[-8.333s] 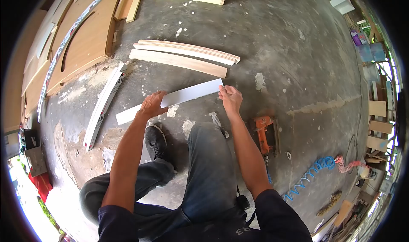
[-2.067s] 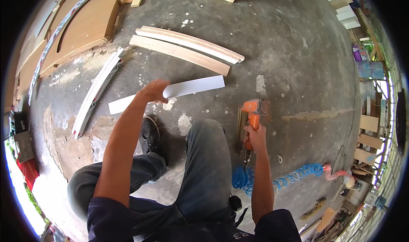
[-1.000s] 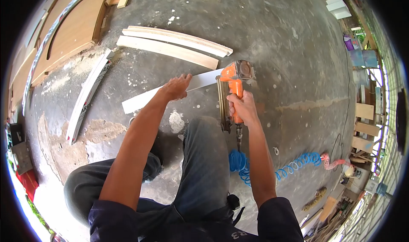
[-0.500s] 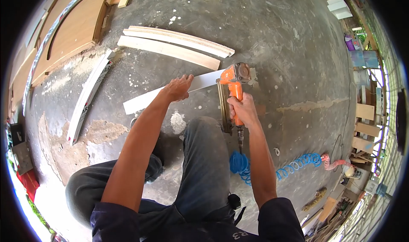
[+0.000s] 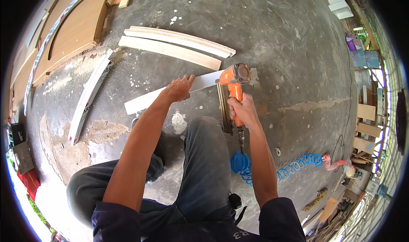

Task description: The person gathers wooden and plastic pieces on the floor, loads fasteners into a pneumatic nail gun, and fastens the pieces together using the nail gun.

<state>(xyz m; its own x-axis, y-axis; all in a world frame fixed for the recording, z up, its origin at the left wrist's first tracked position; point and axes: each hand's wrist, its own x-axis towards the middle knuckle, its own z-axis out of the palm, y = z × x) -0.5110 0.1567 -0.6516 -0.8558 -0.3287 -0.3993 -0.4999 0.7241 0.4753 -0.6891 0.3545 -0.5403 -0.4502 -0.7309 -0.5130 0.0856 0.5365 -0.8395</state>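
Observation:
A white board (image 5: 145, 100) lies at a slant on the concrete floor. Over its middle is my left hand (image 5: 179, 89), its fingers wrapped across the board and gripping it. My right hand (image 5: 243, 109) is closed round the handle of an orange nail gun (image 5: 235, 90). The gun's front end rests at the right end of the board and hides that tip. A blue coiled air hose (image 5: 240, 162) hangs from the base of the handle.
Two pale wooden strips (image 5: 170, 52) lie beyond the board. White strips with printed wrap (image 5: 90, 98) are at the left, near large wooden panels (image 5: 76, 29). The hose runs right to a pink coil (image 5: 331, 164). Wood offcuts (image 5: 365, 111) line the right edge.
The nail gun was on the floor at first; my right hand has let go of the board's end, picked up the gun and brought it there. My left hand has shifted right along the board.

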